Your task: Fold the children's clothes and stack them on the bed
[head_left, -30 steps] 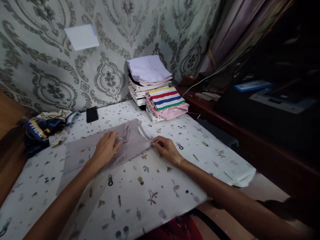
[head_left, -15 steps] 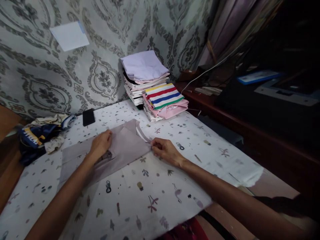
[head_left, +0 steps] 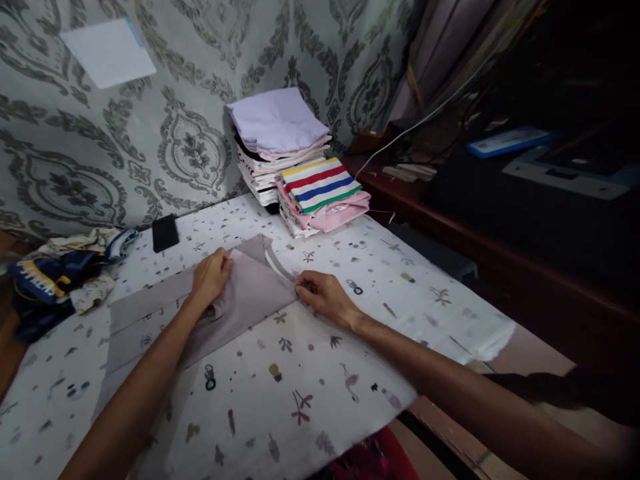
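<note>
A mauve-grey garment (head_left: 255,287), partly folded, lies on the table with its pale-edged opening at the far right end. My left hand (head_left: 213,275) is closed on the upper middle of the cloth, pinching a raised fold. Thumb and fingers of my right hand (head_left: 324,297) pinch the garment's right corner, beside the curved edge of that opening. Small printed marks show on the flat part left of my left wrist. My left forearm hides some of the lower cloth.
A tall stack of folded clothes (head_left: 275,123) stands by the wall, beside a shorter pile topped by striped cloth (head_left: 320,185). A black phone (head_left: 165,233) and crumpled clothes (head_left: 65,273) lie at the left. The patterned sheet (head_left: 260,413) covers the table. Dark wooden furniture (head_left: 450,240) borders the right.
My left hand has lifted and shifted slightly right with the pinched fold, exposing more of the cloth's left part. My right hand keeps hold of the corner. The view has shifted slightly.
</note>
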Demonstrator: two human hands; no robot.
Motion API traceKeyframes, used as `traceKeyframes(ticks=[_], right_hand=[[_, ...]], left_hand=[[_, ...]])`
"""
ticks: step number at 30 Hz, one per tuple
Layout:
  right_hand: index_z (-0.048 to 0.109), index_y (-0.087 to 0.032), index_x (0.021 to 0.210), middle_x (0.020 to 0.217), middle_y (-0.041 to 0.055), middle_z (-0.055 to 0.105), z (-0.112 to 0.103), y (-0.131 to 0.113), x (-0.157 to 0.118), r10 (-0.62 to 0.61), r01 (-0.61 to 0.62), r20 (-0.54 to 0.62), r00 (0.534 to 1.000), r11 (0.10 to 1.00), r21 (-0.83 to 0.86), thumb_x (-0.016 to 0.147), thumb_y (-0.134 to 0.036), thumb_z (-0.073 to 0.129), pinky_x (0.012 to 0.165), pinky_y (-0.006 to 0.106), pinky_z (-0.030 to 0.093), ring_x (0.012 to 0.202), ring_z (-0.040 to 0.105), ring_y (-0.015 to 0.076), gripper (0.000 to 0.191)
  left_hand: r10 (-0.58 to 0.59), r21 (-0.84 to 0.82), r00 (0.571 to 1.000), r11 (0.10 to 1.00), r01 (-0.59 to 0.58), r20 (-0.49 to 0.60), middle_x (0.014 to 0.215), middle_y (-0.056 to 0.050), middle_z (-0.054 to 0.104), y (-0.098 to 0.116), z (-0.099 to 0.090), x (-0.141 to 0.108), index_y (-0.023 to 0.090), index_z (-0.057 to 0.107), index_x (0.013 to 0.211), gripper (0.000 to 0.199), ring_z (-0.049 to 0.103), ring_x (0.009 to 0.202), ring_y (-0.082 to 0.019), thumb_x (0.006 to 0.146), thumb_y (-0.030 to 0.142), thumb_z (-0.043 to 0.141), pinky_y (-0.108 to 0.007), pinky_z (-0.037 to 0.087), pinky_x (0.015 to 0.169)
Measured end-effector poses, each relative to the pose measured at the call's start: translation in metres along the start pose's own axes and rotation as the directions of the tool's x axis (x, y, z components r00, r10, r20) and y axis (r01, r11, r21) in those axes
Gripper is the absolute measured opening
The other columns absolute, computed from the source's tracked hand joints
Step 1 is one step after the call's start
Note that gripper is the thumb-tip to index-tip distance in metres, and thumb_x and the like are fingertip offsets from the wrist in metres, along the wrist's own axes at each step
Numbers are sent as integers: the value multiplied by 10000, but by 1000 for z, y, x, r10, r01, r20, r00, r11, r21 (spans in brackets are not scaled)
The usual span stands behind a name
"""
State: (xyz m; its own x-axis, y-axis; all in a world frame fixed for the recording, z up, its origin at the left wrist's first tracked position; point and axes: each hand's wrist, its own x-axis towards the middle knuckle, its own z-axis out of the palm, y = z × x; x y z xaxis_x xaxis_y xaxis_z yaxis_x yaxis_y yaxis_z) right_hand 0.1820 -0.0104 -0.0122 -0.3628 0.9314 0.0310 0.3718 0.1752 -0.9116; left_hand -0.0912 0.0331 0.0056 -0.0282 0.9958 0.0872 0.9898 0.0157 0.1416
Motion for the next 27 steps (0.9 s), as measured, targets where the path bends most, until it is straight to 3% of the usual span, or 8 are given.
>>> traceKeyframes(ticks=[8, 12, 16, 20, 24, 27], right_hand=[[533, -215, 717, 609, -21, 557, -5, 1, 2, 12, -19, -93, 996, 997, -80, 849, -202, 486, 573, 255, 403, 595, 524, 138, 141], [549, -215, 750, 704, -11, 583, 0, 0, 1, -51, 36, -89, 995, 987, -154, 825, -263, 623, 610, 264, 420, 629, 522, 134, 116], [539, -208, 734, 797, 3, 576, 6, 4, 0, -118, 83, -132, 984, 965, -248, 772, -109, 604, 642, 262, 435, 633, 518, 115, 124], [577, -201, 752, 800, 18, 585, 4, 8, -3, -151, 117, -121, 981, 961, -251, 812, -88, 551, 674, 273, 448, 692, 551, 138, 131], [610, -202, 813, 830, 30, 608, -1, 8, -4, -223, 197, -95, 970, 954, -226, 859, -114, 536, 728, 295, 463, 764, 573, 164, 124], [622, -199, 876, 899, 52, 614, -3, 8, -4, -302, 278, -71, 951, 930, -241, 911, -146, 506, 776, 310, 471, 835, 586, 180, 131]], left_hand=[[4, 105, 999, 994, 1, -44, 957, -60, 711, -5, 5, -4, 225, 546, 973, 160, 639, 868, -229, 996, 303, 408, -297, 393, 689], [23, 96, 998, 995, -18, -56, 950, -63, 709, -5, 7, -4, 223, 551, 984, 170, 643, 873, -232, 997, 307, 403, -300, 405, 709], [30, 57, 998, 998, -27, -56, 930, -55, 699, -6, 7, -4, 227, 554, 988, 166, 635, 870, -231, 992, 308, 408, -299, 409, 719], [24, 37, 995, 999, -21, -93, 989, -86, 675, -3, 0, -9, 211, 567, 1020, 174, 609, 954, -262, 971, 268, 410, -341, 432, 796], [176, -36, 963, 982, -188, -205, 1077, -125, 631, 18, -11, -28, 184, 577, 1038, 191, 560, 1054, -289, 942, 222, 417, -403, 428, 901], [392, -327, 915, 856, -401, -97, 946, -53, 624, 44, -13, -49, 203, 570, 967, 183, 579, 893, -207, 980, 269, 400, -328, 458, 813]])
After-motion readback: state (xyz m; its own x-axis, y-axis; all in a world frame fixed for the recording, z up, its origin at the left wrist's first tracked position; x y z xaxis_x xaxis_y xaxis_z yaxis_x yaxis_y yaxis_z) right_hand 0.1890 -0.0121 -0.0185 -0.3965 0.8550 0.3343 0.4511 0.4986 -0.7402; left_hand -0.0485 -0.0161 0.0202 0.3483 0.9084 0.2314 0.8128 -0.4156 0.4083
